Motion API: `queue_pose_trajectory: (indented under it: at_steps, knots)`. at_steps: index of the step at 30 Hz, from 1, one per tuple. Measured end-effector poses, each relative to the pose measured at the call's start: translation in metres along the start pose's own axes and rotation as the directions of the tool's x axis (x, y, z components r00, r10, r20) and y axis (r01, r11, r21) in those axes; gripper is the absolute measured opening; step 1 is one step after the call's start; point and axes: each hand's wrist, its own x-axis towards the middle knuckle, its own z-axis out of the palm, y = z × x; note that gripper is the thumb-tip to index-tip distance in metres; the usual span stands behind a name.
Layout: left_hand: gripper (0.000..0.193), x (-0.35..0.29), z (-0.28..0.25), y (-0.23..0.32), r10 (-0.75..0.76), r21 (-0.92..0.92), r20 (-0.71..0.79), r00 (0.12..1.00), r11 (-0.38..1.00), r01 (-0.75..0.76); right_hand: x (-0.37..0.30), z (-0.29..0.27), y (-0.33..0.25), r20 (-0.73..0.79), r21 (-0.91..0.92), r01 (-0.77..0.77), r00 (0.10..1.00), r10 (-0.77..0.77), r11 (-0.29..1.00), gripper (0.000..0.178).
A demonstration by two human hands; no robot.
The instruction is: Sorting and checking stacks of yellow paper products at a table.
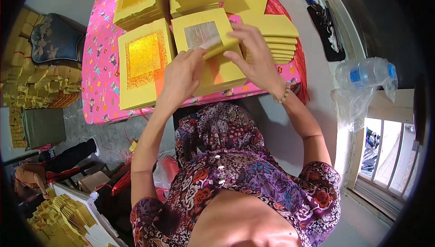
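Observation:
In front of me a yellow paper sheet with a silver square [201, 33] lies on a stack of yellow paper, its near edge raised and curled over. At this edge are the bent fingers of my left hand [180, 77], gripping the paper. My right hand [257, 61], with a beaded bracelet, is by the sheet's right corner, thumb and fingers spread apart and slightly blurred. The paper between them hides part of the stack. To the left lies a stack of yellow sheets with a gold and orange square [144, 58].
A pink patterned cloth [102, 77] covers the table. Folded yellow paper bundles [274, 45] are piled at the right, with more stacks [138, 0] behind. Red strands hang off the right edge. A plastic bottle [362, 73] lies by the window. Yellow bundles [50, 81] fill the left side.

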Motion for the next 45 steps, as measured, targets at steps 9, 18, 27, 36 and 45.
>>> queue_pose_trajectory:
  at_steps: [9,18,27,36,45]
  knots:
    - [0.025,0.006,-0.012,0.007,-0.209,-0.663,-0.091,0.974,0.742,0.097,-0.01,0.032,0.025,0.349,0.823,-0.468,0.864,0.363,0.323,0.082]
    - [0.032,0.007,0.003,0.008,-0.254,-0.871,0.102,0.962,0.444,0.21,-0.003,0.02,0.014,0.376,0.766,-0.504,0.854,0.359,0.399,0.071]
    - [0.058,0.018,0.035,0.004,-0.175,-0.61,-0.392,0.903,0.784,-0.113,-0.001,0.008,0.009,0.323,0.635,-0.501,0.863,0.387,0.587,0.059]
    - [0.05,0.015,0.045,0.001,-0.174,-0.735,-0.169,0.97,0.678,-0.006,-0.007,0.012,0.019,0.371,0.661,-0.543,0.836,0.404,0.518,0.051]
    - [0.045,0.015,0.05,0.001,-0.255,-0.849,-0.16,0.954,0.529,-0.001,-0.011,0.021,0.023,0.354,0.646,-0.537,0.841,0.41,0.543,0.045]
